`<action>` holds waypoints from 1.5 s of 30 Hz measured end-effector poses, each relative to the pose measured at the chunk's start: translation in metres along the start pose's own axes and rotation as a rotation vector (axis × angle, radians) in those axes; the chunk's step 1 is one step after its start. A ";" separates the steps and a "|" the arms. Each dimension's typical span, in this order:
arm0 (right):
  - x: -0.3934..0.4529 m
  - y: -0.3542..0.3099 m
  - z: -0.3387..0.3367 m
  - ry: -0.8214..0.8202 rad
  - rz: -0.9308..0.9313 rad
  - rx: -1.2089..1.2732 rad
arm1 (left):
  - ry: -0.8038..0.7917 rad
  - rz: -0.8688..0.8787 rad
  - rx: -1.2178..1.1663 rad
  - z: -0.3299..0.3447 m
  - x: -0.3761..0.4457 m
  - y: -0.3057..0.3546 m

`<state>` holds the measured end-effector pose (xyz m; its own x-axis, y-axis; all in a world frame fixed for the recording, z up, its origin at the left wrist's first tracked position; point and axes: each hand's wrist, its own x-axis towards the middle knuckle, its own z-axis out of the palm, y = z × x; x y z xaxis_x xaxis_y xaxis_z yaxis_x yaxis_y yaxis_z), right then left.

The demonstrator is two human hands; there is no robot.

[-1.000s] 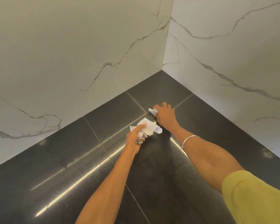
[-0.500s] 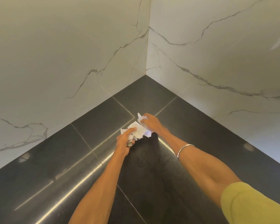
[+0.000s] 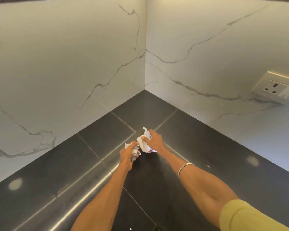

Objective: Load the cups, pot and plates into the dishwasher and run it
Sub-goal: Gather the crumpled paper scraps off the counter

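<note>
Both hands work together at the corner of the dark table (image 3: pixel 207 155): the left hand (image 3: pixel 128 154) clutches a wad of crumpled paper (image 3: pixel 135 150), and the right hand (image 3: pixel 154 141) pinches more white scraps (image 3: pixel 144 140) against it. This looks like tidying, not loading. No cups, pot, plates or dishwasher show. Next, probably bin the paper. One wall socket (image 3: pixel 275 88), one bracelet (image 3: pixel 185 169).

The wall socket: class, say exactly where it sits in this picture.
In the head view, the wall socket sits on the right-hand marble wall, near the frame's right edge, above the dark counter.
</note>
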<state>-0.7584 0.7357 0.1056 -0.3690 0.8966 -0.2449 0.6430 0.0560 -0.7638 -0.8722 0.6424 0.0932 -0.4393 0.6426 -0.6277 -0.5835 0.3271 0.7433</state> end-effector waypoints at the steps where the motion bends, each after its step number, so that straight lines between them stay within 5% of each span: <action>1: -0.007 0.000 -0.003 0.028 0.004 0.015 | -0.004 0.005 0.009 -0.001 -0.006 0.000; 23: -0.172 0.015 -0.013 0.266 0.072 0.238 | -0.073 0.068 0.156 -0.013 -0.121 -0.053; 45: -0.390 0.118 -0.022 0.140 0.067 0.152 | 0.011 0.016 0.202 -0.042 -0.298 -0.204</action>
<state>-0.5234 0.4022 0.1240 -0.2253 0.9490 -0.2207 0.5504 -0.0630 -0.8325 -0.6514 0.3550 0.1184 -0.4557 0.6412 -0.6174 -0.4280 0.4504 0.7836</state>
